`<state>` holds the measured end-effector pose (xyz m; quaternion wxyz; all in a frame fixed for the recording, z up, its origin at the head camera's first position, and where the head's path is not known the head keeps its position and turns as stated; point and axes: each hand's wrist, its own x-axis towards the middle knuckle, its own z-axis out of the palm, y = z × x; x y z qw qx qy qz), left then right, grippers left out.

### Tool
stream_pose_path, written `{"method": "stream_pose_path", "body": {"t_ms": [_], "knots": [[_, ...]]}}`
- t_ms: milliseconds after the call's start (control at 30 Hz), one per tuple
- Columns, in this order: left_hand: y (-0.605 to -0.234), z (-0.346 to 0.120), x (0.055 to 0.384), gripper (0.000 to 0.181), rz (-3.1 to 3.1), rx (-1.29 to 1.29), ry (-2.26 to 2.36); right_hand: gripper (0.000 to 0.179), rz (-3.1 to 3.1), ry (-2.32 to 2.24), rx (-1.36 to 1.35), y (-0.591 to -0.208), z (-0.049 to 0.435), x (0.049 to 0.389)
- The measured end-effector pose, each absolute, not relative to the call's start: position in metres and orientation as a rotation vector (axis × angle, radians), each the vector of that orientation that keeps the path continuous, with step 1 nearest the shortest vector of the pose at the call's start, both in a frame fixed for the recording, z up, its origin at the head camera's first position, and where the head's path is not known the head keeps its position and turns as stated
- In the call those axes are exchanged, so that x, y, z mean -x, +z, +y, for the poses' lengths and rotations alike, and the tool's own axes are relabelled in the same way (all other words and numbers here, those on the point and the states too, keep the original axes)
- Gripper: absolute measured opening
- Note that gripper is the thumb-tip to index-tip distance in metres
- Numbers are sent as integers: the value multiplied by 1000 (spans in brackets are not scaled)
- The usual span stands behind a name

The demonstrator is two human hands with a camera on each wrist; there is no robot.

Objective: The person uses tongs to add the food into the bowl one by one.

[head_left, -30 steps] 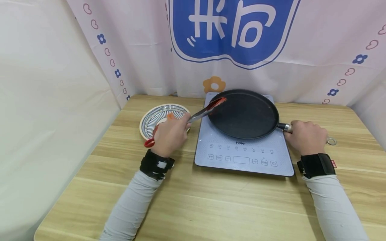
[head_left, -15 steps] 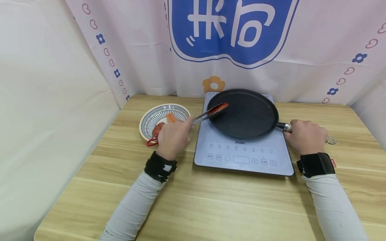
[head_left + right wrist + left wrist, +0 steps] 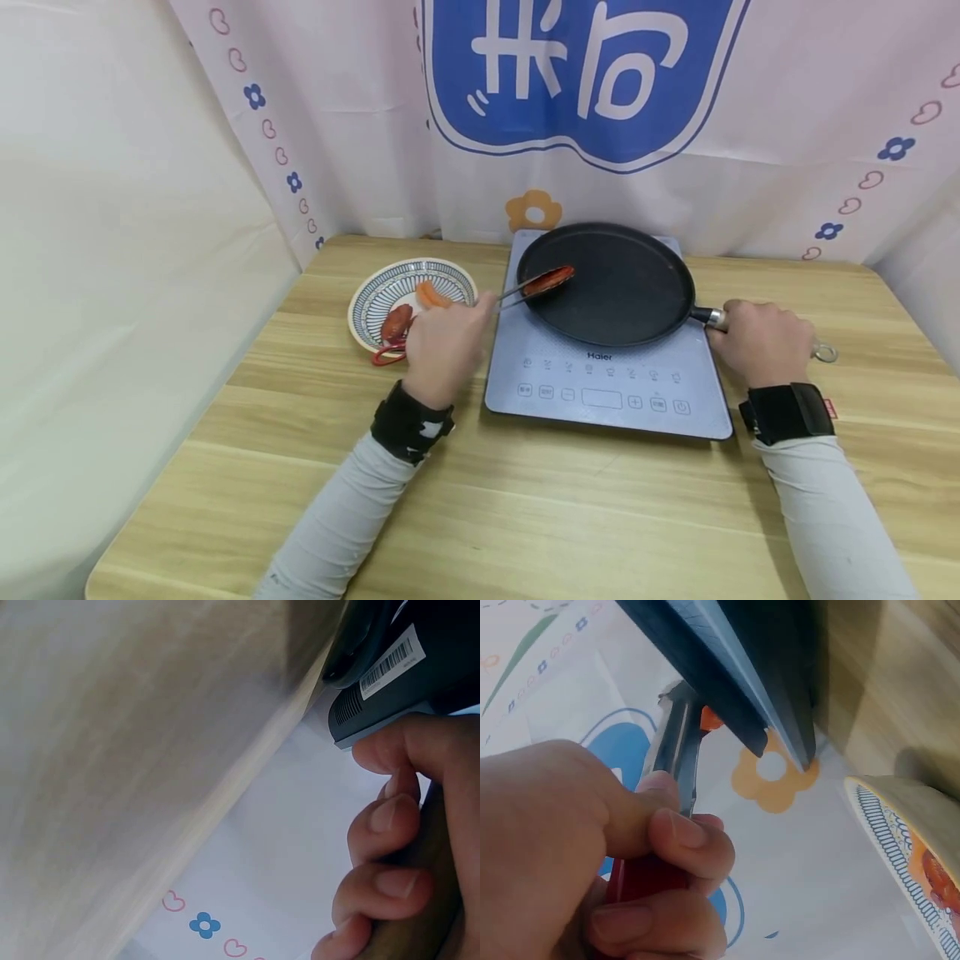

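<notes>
My left hand grips a pair of metal tongs with a red handle, fingers curled round it. Between the tong tips is a reddish piece of food, over the left part of a flat black frying pan; whether it touches the pan I cannot tell. My right hand holds the pan's handle, wrapped by the fingers in the right wrist view. Left of the pan, a patterned plate bears a dark red piece of food and an orange piece.
The pan sits on a grey Haier induction cooktop with a touch panel along its front. Under everything is a light wooden table. A printed white curtain hangs behind the table's back edge.
The left hand has moved slightly right and toward the person. The tong tips and the reddish food have shifted right and nearer over the pan, uncovering more of the plate. The right hand has stayed put.
</notes>
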<state>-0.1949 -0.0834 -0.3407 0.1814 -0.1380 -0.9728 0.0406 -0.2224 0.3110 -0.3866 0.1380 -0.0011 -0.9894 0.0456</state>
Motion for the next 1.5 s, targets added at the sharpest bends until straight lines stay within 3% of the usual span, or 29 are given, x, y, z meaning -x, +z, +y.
{"method": "stream_pose_path", "body": {"t_ms": [267,667,1500], "knots": [[-341,-79,194,8,-2779,397,91,34,-2875,137,2,-388,310,221],[-331,-78,192,23,-2946,361,10,33,-2884,130,-5,-386,309,222],[-320,-81,194,30,-3086,396,-218,34,-2866,155,2,-387,311,220]]}}
